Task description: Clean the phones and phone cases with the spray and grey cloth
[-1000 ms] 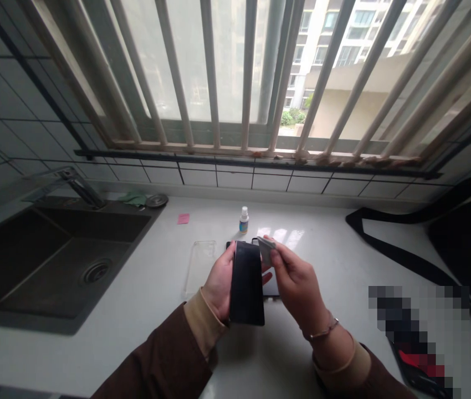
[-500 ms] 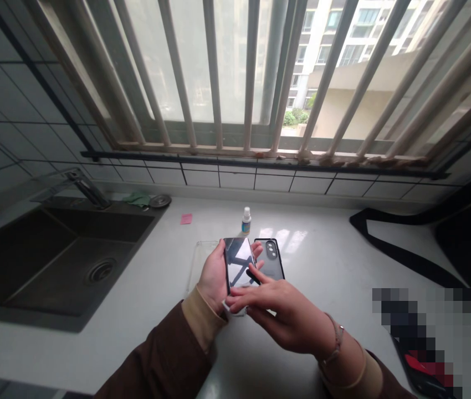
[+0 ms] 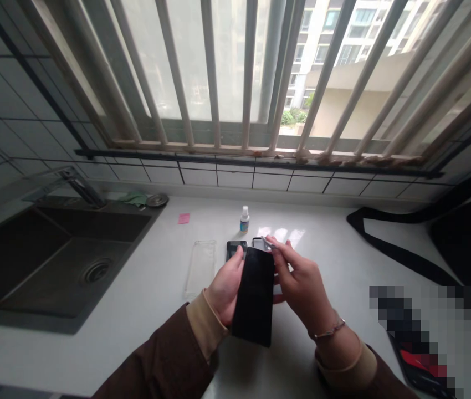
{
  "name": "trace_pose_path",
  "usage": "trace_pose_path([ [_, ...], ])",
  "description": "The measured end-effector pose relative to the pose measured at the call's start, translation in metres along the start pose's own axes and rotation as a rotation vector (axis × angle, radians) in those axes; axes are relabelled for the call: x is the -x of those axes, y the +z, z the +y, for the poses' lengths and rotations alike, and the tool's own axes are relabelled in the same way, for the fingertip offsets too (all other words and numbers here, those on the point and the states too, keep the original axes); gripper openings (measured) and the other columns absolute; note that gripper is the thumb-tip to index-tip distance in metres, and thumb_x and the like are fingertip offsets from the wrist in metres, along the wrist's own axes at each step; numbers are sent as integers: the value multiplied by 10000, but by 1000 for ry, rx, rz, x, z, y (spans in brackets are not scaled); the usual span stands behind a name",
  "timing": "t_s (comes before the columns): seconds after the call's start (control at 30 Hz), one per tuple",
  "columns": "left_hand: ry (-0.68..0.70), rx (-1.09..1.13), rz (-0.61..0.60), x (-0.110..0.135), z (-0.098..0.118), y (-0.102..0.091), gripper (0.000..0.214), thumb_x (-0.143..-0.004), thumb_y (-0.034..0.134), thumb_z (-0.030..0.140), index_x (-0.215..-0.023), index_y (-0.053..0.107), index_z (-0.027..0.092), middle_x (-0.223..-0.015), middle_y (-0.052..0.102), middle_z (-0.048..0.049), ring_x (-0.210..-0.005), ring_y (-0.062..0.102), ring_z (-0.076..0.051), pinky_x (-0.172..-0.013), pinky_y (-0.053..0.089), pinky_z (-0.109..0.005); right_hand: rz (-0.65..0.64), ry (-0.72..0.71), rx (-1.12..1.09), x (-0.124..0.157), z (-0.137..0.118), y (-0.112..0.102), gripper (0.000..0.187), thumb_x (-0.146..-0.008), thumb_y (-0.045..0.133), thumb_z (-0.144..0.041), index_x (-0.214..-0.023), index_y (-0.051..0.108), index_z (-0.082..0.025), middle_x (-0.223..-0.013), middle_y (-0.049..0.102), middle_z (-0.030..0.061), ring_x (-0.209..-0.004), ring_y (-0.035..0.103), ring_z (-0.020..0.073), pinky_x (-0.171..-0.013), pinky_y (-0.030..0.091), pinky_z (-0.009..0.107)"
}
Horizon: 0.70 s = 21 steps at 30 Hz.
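My left hand (image 3: 226,285) is closed around a smartphone (image 3: 254,299), its dark screen facing me and its top tilted away. My right hand (image 3: 297,274) is at the phone's upper right corner, fingers pinched on a small whitish cloth (image 3: 267,243), mostly hidden by the fingers. Just beyond the held phone lies a second phone (image 3: 236,246), partly covered by my left thumb. A black-rimmed phone case (image 3: 257,243) is largely hidden behind my right hand. The clear phone case (image 3: 200,269) lies flat left of my left hand.
A small white bottle (image 3: 244,220) stands behind the phones. Left of it lies a pink sticky note (image 3: 184,218). A sink (image 3: 73,324) with a faucet (image 3: 83,188) is at the left. A black strap (image 3: 402,257) crosses the counter's right side, near a blurred-out item (image 3: 420,338).
The held phone has come nearer and to the right, its screen now dark. My right hand has moved from its lower end to its upper corner. The second phone has come into view.
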<state>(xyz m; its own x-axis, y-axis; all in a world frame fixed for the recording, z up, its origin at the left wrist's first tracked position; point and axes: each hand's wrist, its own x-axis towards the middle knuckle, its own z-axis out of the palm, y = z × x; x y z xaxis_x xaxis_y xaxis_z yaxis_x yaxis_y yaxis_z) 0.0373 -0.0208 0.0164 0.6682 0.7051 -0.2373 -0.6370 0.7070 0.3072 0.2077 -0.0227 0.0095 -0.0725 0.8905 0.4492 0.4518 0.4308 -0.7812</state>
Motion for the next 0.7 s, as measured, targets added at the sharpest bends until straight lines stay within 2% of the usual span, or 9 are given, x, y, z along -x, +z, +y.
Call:
trace_pose_path([
  [0.07,40,25,2,-2,-5,0,623,-1096,338,545,-1493,570,125,-1360,701,-206,-1288,660,-326,-1168,427,-486,-149,-148,61,2,1,5,403,-1077,475,-209,-1426,657,-299,-1405,715,45,-1348,651,268,-1305,316,561],
  [0.17,50,64,95,-4,-5,1,633,-1090,377,538,-1450,594,65,-1252,742,-210,-1237,690,-311,-1168,435,-421,-275,-292,117,3,-1,7,453,-1059,460,-123,-1443,621,-302,-1445,687,38,-1388,616,244,-1332,208,593],
  [0.27,38,88,200,-3,0,2,648,-1084,379,549,-1414,609,41,-1147,762,-219,-1123,738,-322,-1083,514,-438,-375,-357,95,2,-7,3,460,-1039,475,-83,-1407,631,-311,-1413,712,20,-1368,635,219,-1348,80,591],
  [0.37,67,86,288,-3,8,0,654,-1075,361,580,-1389,628,72,-1076,764,-209,-973,771,-302,-924,596,-416,-486,-410,9,2,-16,-4,444,-1010,515,-67,-1348,664,-314,-1368,741,1,-1344,655,199,-1349,-14,551],
  [0.5,138,54,397,-3,18,-4,646,-1051,357,633,-1361,646,146,-1067,758,-192,-828,772,-292,-793,624,-435,-606,-402,-137,3,-27,-10,409,-941,599,-64,-1255,720,-296,-1263,793,-11,-1286,696,190,-1346,-56,493],
  [0.63,216,58,386,-1,26,-8,664,-1063,311,619,-1308,660,110,-1103,756,-204,-864,767,-299,-833,624,-466,-672,-328,-287,1,-32,-15,382,-837,630,-23,-1057,794,-288,-1109,837,-31,-1174,759,190,-1340,-67,466],
  [0.7,236,31,393,0,28,-9,687,-1066,298,615,-1302,663,83,-1101,756,-212,-888,766,-309,-851,623,-479,-719,-285,-373,1,-31,-16,336,-841,629,-35,-978,813,-281,-1033,848,-30,-1098,789,193,-1342,-41,477],
])
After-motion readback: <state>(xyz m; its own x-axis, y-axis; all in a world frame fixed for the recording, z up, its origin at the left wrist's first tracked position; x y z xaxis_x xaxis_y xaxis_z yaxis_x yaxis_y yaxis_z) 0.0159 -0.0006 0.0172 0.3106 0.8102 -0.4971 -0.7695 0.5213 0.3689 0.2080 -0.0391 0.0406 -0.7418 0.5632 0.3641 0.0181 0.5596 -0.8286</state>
